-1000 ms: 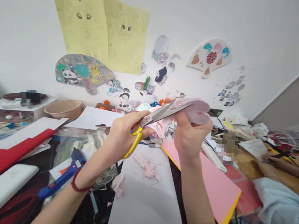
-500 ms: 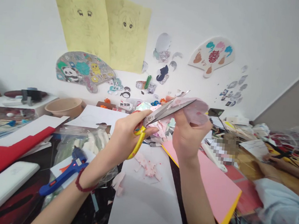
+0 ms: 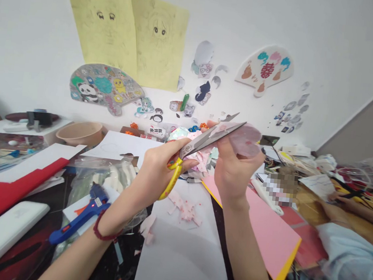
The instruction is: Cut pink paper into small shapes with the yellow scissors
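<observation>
My left hand (image 3: pixel 161 164) is closed around the yellow handles of a pair of scissors (image 3: pixel 173 180). Their metal blades are a little apart and point up and to the right. My right hand (image 3: pixel 234 169) pinches a thin pale pink piece with a rounded, heart-like outline (image 3: pixel 247 141); whether it is paper or cloth I cannot tell. The blades lie across this piece, close to my right fingers, and hide part of it. Below both hands, pink spotted scraps (image 3: pixel 184 208) lie on a white sheet (image 3: pixel 181 258).
On the left are a blue glue gun (image 3: pixel 79 222), a white box-like item (image 3: pixel 9 233), red sheets (image 3: pixel 18 179) and a beige bowl (image 3: pixel 80 133). Pink card (image 3: pixel 270 227) lies to the right. Another person's arm (image 3: pixel 354 213) rests at the far right. Drawings hang on the wall.
The scissor blades have closed slightly over the pink piece. Both hands stay in nearly the same place.
</observation>
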The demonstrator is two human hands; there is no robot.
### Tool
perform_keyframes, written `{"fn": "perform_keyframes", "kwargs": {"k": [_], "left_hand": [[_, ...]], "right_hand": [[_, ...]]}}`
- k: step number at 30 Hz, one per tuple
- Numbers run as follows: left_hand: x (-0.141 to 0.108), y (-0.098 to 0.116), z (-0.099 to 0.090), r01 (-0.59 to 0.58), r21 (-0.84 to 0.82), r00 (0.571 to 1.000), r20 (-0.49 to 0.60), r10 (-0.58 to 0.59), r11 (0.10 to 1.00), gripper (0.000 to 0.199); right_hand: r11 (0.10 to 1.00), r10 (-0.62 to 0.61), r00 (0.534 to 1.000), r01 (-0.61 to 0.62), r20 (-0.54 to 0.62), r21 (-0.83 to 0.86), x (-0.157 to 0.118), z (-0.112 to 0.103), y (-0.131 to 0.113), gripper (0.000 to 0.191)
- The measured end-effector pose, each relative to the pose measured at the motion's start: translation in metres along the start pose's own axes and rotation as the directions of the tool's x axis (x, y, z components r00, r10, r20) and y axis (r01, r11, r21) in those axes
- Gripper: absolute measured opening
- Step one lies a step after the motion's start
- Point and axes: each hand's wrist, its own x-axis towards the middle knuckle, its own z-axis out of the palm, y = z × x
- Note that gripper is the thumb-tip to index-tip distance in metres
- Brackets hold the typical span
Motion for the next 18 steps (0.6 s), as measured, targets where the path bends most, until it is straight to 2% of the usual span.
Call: {"fn": "perform_keyframes", "kwargs": {"k": [13, 18], "left_hand": [[0.0022, 0.0058, -0.0059, 0.046, -0.042, 0.998, 0.053, -0.044, 0.998, 0.054], [0.0047, 0.0062, -0.0076, 0.004, -0.011, 0.999, 0.040, -0.003, 1.000, 0.059]], "right_hand": [[0.999, -0.010, 0.998, 0.012, 0.063, -0.036, 0.0040, -0.0057, -0.0065, 0.009], [1.000, -0.013, 0.996, 0.015, 0.093, -0.023, 0.0058, -0.0071, -0.0085, 0.009]]}}
